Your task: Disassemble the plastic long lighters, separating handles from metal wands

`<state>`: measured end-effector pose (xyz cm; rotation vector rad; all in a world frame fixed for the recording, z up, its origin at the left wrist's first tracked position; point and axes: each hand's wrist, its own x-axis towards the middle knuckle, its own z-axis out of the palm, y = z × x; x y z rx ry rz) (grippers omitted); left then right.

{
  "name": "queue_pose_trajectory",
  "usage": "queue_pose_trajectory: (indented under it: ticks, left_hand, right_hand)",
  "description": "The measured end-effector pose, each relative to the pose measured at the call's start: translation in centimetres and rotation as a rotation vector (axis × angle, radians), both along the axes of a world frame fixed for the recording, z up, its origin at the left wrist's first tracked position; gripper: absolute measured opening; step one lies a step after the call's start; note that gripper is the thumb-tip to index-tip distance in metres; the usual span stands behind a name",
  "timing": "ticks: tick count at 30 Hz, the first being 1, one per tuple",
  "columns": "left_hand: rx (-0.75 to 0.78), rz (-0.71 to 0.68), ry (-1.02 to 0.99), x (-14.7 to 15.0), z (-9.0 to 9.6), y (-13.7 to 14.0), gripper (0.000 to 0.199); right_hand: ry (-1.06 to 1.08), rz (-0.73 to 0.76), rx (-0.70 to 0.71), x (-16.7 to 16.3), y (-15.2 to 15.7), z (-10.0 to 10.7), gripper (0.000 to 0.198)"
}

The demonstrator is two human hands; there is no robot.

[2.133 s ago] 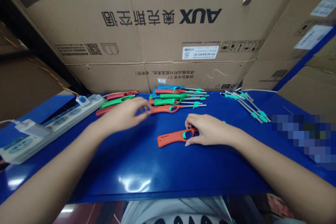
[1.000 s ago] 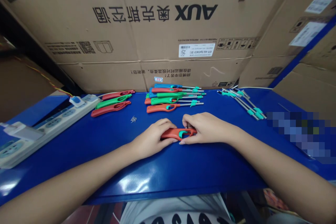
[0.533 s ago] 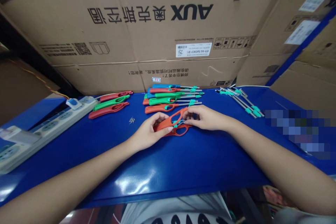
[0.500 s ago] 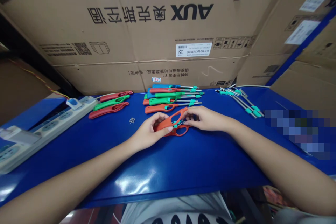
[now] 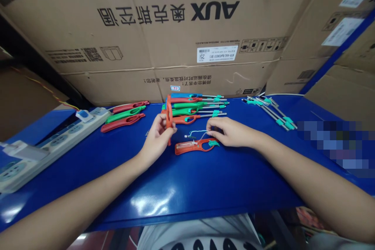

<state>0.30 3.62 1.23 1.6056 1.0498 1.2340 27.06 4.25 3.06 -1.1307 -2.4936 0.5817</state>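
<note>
My left hand (image 5: 158, 136) grips one orange half of a lighter casing (image 5: 169, 119), held upright on its edge. The other orange casing half (image 5: 190, 148) lies open on the table, with a clear fuel tank (image 5: 185, 145) inside and a green trigger (image 5: 213, 143) at its finger loop. My right hand (image 5: 224, 131) pinches thin wires (image 5: 202, 131) just above that half. A small part hangs at the wires' free end. Behind my hands lie several assembled long-necked lighters (image 5: 187, 111) in blue, red, green and orange.
Red and green casings (image 5: 125, 114) lie at left beside a white power strip (image 5: 58, 144). Metal lighter tubes with green parts (image 5: 272, 113) are piled at right. Small screws (image 5: 147, 133) sit near my left hand. A large cardboard box (image 5: 164, 47) walls the back.
The two orange casing halves have come apart. My left hand has lifted one half to the left, while the other rests on the table with its inside showing. My right hand stays near the wires.
</note>
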Motion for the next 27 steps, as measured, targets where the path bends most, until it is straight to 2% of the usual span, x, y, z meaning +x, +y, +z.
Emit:
queue_pose_trajectory:
  ticks: [5,7,10,13,17,21,23,25,27]
  left_hand:
    - [0.171,-0.133,0.461,-0.1,-0.2,-0.5,0.022]
    - [0.247,-0.180,0.557,0.1,-0.7,-0.7,0.020]
    - [0.283,-0.234,0.570,0.2,-1.2,-0.7,0.018]
    - [0.313,-0.265,0.566,0.1,-1.2,-0.6,0.016]
    - [0.385,-0.253,0.615,-0.3,-0.1,-0.2,0.013]
    - [0.446,-0.208,0.725,-2.0,1.5,1.4,0.013]
    - [0.394,-0.065,0.732,-2.9,2.3,2.3,0.018]
    - [0.232,0.064,0.630,-3.2,2.9,2.7,0.027]
    - [0.037,0.048,0.432,-2.6,3.2,2.1,0.033]
  right_hand:
    - [0.073,-0.003,-0.094,0.0,-0.1,0.1,0.011]
    - [0.100,0.005,-0.125,0.0,-0.1,0.0,0.013]
    - [0.099,0.000,-0.132,0.0,0.1,-0.1,0.022]
    - [0.074,0.026,-0.073,0.0,0.3,-0.3,0.030]
    - [0.123,0.065,0.000,0.1,0.5,-0.2,0.029]
    - [0.203,0.082,0.061,1.3,1.3,0.2,0.031]
    - [0.228,0.005,0.108,2.3,2.0,0.4,0.031]
    - [0.278,-0.110,0.140,3.1,2.6,0.7,0.032]
    - [0.331,-0.173,0.138,3.0,2.6,0.9,0.033]
